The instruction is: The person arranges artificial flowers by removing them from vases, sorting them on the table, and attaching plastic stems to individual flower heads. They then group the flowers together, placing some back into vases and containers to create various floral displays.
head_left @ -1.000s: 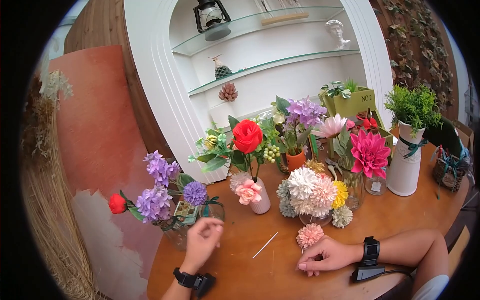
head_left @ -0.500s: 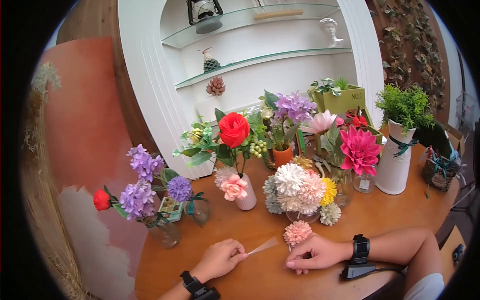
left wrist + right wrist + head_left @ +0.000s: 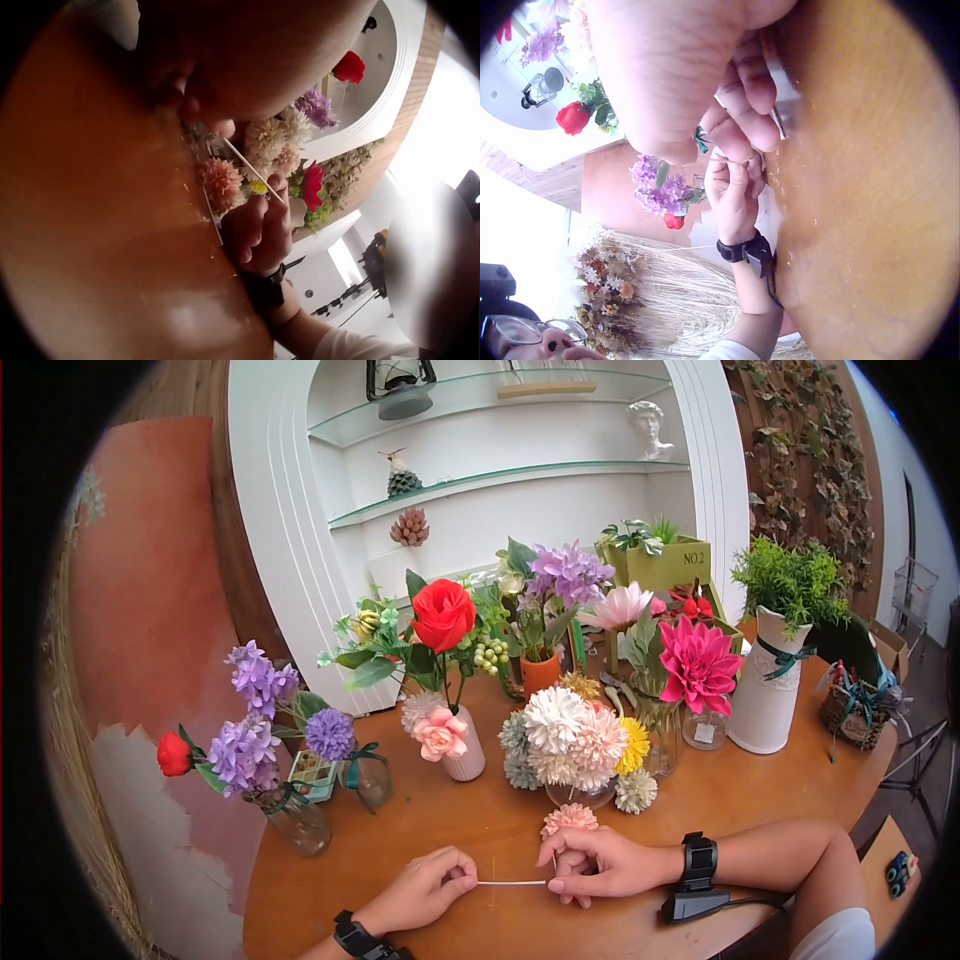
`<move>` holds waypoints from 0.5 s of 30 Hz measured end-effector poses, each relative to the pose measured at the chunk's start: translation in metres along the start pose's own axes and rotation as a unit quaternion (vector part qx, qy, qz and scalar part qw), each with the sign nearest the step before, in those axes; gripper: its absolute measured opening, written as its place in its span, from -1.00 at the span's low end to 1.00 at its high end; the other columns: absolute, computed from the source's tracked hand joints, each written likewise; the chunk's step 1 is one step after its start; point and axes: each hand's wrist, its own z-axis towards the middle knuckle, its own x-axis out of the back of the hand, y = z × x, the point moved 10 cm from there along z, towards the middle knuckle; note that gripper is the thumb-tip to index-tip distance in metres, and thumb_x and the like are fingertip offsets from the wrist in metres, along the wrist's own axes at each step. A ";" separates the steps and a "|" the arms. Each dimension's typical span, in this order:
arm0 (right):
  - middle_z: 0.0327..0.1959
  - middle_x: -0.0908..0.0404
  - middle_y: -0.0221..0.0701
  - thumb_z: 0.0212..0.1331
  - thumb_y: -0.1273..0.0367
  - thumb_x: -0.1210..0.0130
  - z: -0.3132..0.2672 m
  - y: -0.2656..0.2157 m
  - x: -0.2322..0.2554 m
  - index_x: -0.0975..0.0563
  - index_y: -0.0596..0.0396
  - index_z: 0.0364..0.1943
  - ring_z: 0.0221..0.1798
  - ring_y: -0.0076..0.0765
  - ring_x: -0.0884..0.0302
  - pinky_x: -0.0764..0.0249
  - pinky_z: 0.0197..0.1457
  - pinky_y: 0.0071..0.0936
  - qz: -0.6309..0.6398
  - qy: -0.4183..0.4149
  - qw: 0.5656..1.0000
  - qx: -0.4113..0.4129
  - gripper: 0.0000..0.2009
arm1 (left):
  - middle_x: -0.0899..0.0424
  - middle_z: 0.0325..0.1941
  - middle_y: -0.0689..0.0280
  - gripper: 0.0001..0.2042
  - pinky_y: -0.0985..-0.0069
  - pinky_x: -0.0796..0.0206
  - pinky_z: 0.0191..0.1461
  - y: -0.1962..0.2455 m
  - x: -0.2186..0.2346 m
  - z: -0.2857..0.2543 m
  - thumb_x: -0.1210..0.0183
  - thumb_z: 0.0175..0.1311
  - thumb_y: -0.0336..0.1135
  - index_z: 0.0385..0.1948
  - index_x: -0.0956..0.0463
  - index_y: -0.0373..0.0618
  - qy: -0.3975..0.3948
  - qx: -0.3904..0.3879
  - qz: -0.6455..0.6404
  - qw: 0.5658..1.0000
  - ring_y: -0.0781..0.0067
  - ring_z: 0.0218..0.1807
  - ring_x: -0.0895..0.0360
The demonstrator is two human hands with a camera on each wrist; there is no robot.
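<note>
In the head view my left hand (image 3: 425, 888) pinches one end of a thin white stick (image 3: 510, 882) between thumb and fingertips. The stick lies level, just over the wooden table. Its other end meets the fingertips of my right hand (image 3: 612, 860). That hand's curled fingers hold a pink pompom flower (image 3: 570, 819) by its stem, the bloom pointing away from me. The right wrist view shows the stem's end (image 3: 779, 124) poking out below the fingers. In the left wrist view the stick (image 3: 251, 166) spans from one hand to the other.
Beyond the hands stands a round glass vase of white, pink and yellow pompoms (image 3: 565, 735). A ribbed vase (image 3: 465, 750) holds a red rose. Glass jars with purple flowers (image 3: 245, 755) stand left. A white pitcher (image 3: 768, 705) and a small basket (image 3: 855, 715) stand right.
My left hand has come down from near the jars, picked the white stick off the table and brought it right, to the right hand. The right fingers have lifted slightly at the stick's end.
</note>
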 end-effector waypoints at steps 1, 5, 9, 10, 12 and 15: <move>-0.34 -0.65 -0.43 0.35 0.37 -0.04 -0.001 -0.006 -0.001 -0.30 0.09 0.27 -0.48 -0.68 -0.53 -0.46 -0.40 -0.67 0.002 -0.013 1.000 0.026 -0.57 | -0.57 -0.39 0.31 -0.89 0.54 -0.38 -0.27 -0.007 -0.009 -0.002 -0.14 0.29 -0.39 -0.26 -0.46 -0.23 -0.031 0.030 -0.088 0.995 0.49 -0.35 -0.53; -0.01 -0.63 -0.35 0.36 0.40 -0.02 -0.003 -0.006 -0.015 -0.29 0.06 0.34 -0.30 -0.67 -0.56 -0.47 -0.21 -0.68 0.062 -0.108 0.992 0.005 -0.54 | -0.60 -0.34 0.36 -0.90 0.73 -0.30 -0.32 -0.002 -0.030 -0.005 -0.04 0.41 -0.38 -0.24 -0.44 -0.22 -0.091 0.054 -0.233 0.967 0.71 -0.38 -0.46; 0.04 -0.62 -0.39 0.38 0.39 0.00 -0.002 -0.003 -0.013 -0.40 0.10 0.26 -0.29 -0.67 -0.56 -0.47 -0.19 -0.68 0.033 -0.108 0.994 -0.004 -0.62 | -0.60 -0.39 0.37 -0.92 0.72 -0.33 -0.38 -0.001 -0.040 -0.006 -0.04 0.38 -0.43 -0.24 -0.44 -0.23 -0.091 0.075 -0.275 0.954 0.71 -0.44 -0.47; 0.04 -0.62 -0.40 0.38 0.38 0.01 -0.002 -0.002 -0.014 -0.42 0.11 0.23 -0.28 -0.68 -0.57 -0.48 -0.16 -0.67 0.026 -0.115 0.993 -0.004 -0.64 | -0.59 -0.39 0.37 -0.92 0.73 -0.32 -0.42 -0.003 -0.040 -0.007 -0.05 0.38 -0.43 -0.24 -0.45 -0.23 -0.086 0.098 -0.291 0.948 0.71 -0.44 -0.48; 0.05 -0.62 -0.41 0.39 0.37 0.02 -0.002 -0.003 -0.016 -0.44 0.12 0.21 -0.27 -0.68 -0.57 -0.48 -0.13 -0.67 0.019 -0.122 0.992 -0.004 -0.65 | -0.59 -0.39 0.36 -0.92 0.74 -0.30 -0.46 -0.006 -0.040 -0.007 -0.06 0.38 -0.43 -0.24 -0.45 -0.24 -0.080 0.121 -0.307 0.941 0.71 -0.44 -0.50; 0.04 -0.63 -0.40 0.39 0.36 0.02 -0.002 -0.007 -0.016 -0.44 0.12 0.21 -0.25 -0.68 -0.57 -0.48 -0.10 -0.64 0.027 -0.122 0.992 -0.003 -0.65 | -0.60 -0.38 0.35 -0.92 0.75 -0.29 -0.51 -0.010 -0.033 -0.006 -0.07 0.37 -0.43 -0.23 -0.46 -0.24 -0.042 0.124 -0.319 0.939 0.71 -0.43 -0.53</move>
